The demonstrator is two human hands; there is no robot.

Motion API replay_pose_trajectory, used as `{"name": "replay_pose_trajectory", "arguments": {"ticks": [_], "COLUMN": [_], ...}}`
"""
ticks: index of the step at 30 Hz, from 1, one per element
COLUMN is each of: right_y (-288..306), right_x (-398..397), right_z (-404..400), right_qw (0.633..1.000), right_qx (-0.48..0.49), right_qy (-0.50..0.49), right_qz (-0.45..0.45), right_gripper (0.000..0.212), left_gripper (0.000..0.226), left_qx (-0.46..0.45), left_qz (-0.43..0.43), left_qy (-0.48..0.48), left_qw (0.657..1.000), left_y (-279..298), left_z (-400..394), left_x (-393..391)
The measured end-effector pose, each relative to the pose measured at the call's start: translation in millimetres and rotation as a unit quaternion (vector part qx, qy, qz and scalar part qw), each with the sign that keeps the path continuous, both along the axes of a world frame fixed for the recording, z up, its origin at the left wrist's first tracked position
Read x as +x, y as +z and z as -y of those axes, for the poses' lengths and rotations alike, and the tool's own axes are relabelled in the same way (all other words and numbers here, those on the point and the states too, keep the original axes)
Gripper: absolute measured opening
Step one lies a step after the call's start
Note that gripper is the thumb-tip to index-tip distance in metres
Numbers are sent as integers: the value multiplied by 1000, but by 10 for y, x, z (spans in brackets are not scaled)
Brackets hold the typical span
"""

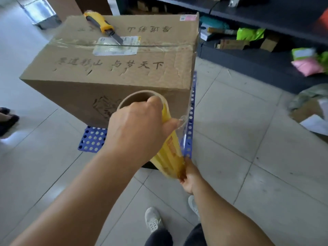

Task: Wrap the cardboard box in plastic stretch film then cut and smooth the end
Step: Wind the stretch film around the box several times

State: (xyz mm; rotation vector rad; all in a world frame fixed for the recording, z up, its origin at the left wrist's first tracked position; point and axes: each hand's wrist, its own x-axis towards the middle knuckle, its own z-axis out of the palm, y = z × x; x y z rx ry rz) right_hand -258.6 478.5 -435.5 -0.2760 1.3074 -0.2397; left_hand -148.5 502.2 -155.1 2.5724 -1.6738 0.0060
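Observation:
A large brown cardboard box [113, 68] with printed characters stands on a blue perforated platform [93, 139]. A yellow utility knife [103, 26] lies on its top. In front of the box's near face I hold a roll of stretch film [168, 153], yellowish on a brown cardboard core. My left hand [138, 128] grips the roll's upper end, thumb over the film. My right hand [189, 176] holds the roll's lower end. A clear sheet of film [190, 96] stretches from the roll up to the box's right near corner.
Dark shelving [266, 55] with bright parcels and small boxes runs along the right. Loose cardboard and paper [308, 112] lie on the tiled floor at the right. Another person's dark shoes [7, 119] stand at the left edge. My own grey shoes [153, 219] show below.

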Motion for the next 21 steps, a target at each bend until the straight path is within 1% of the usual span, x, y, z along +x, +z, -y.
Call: {"name": "replay_pose_trajectory", "arguments": {"ticks": [3,4,6,9,12,14,18,21], "right_y": [38,57,96,97,80,75,81,69], "right_x": [115,147,202,241,241,229,230,309], "right_z": [-177,-223,-290,-348,-390,-440,-594,-718], "right_qw": [998,996,995,996,996,997,998,998], "right_qx": [14,16,13,17,7,2,6,-3], "right_qy": [-51,-69,-87,-87,-88,-71,-54,-55], "right_qz": [39,48,55,33,-1,-12,21,17], "right_gripper": [28,28,36,42,48,52,42,38], "left_gripper": [41,37,31,32,29,32,40,33], "left_qx": [-1,-3,2,16,4,-6,-16,-1], "left_qz": [7,0,-7,1,-2,12,35,17], "left_qy": [-38,-57,-87,-95,-83,-84,-81,-101], "left_qw": [999,998,996,995,997,996,996,995], "left_y": [9,18,42,54,54,56,80,80], "left_z": [-97,-114,-135,-160,-173,-180,-245,-339], "left_x": [167,231,366,537,603,591,596,703]}}
